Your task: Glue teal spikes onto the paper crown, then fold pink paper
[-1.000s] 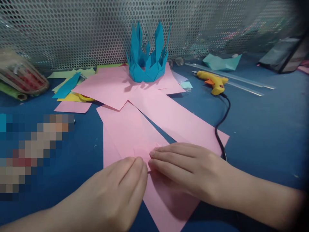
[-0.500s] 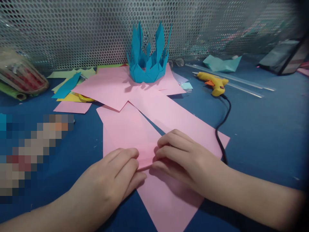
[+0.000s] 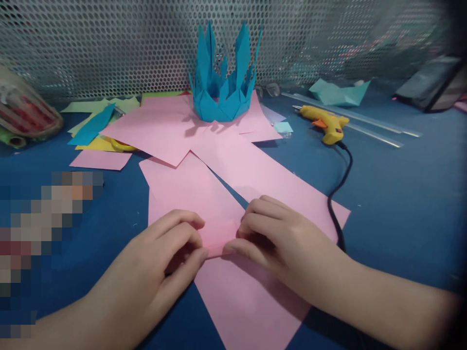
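Observation:
A pink paper sheet [image 3: 241,301] lies on the blue table [image 3: 401,204] in front of me, part of it folded over. My left hand [image 3: 164,257] pinches the folded edge from the left, fingers curled. My right hand [image 3: 277,238] grips the same fold from the right, fingertips bent onto the paper. The two hands nearly meet at the fold. More pink sheets [image 3: 171,131] lie beyond, overlapping each other.
A blue folded-paper crown [image 3: 222,82] stands on the pink sheets at the back. A yellow glue gun [image 3: 326,124] with a black cord [image 3: 339,184] lies to the right beside clear glue sticks [image 3: 368,127]. Coloured paper scraps [image 3: 95,126] lie back left. A perforated metal wall [image 3: 109,43] closes the back.
Both hands went from lying flat on the paper to curling and pinching the folded edge. The fold and the hands shifted slightly away from me.

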A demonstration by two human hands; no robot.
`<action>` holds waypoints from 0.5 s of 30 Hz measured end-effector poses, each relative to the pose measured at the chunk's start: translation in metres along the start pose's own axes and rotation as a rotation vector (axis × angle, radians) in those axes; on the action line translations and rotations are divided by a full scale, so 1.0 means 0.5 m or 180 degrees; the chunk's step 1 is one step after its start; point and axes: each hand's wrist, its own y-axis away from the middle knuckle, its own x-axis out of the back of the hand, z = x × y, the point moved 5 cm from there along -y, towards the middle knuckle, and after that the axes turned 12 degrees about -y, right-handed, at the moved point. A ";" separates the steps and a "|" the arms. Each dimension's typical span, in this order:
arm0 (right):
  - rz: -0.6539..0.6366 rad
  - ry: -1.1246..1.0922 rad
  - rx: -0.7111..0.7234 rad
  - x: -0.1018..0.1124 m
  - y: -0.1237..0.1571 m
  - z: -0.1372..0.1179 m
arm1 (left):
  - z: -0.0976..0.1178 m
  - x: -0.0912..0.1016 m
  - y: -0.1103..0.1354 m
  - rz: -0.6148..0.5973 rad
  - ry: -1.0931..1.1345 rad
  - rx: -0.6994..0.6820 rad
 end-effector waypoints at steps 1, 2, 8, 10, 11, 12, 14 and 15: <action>0.0014 0.0002 -0.0015 0.000 -0.001 0.000 | -0.003 -0.001 -0.002 -0.0059 0.0133 0.0060; 0.0020 0.0003 -0.0028 0.000 -0.002 -0.001 | -0.005 -0.003 -0.004 -0.0127 0.0265 0.0109; 0.0041 0.0086 -0.0007 -0.003 -0.001 -0.005 | 0.001 0.004 -0.013 -0.0033 0.0349 0.0072; 0.0080 0.0094 0.0032 -0.003 -0.001 -0.006 | 0.004 0.006 -0.013 -0.0014 0.0285 0.0004; 0.0093 0.0091 0.0029 -0.003 -0.001 -0.006 | 0.004 0.006 -0.012 -0.0015 0.0262 -0.0024; 0.0109 0.0080 0.0020 -0.003 -0.002 -0.006 | 0.005 0.006 -0.011 0.0001 0.0242 -0.0040; 0.0132 0.0044 -0.0014 -0.003 -0.003 -0.005 | 0.005 0.004 -0.008 0.0045 0.0178 -0.0067; 0.0134 0.0025 -0.0038 -0.002 -0.004 -0.004 | 0.005 0.002 -0.006 0.0069 0.0137 -0.0079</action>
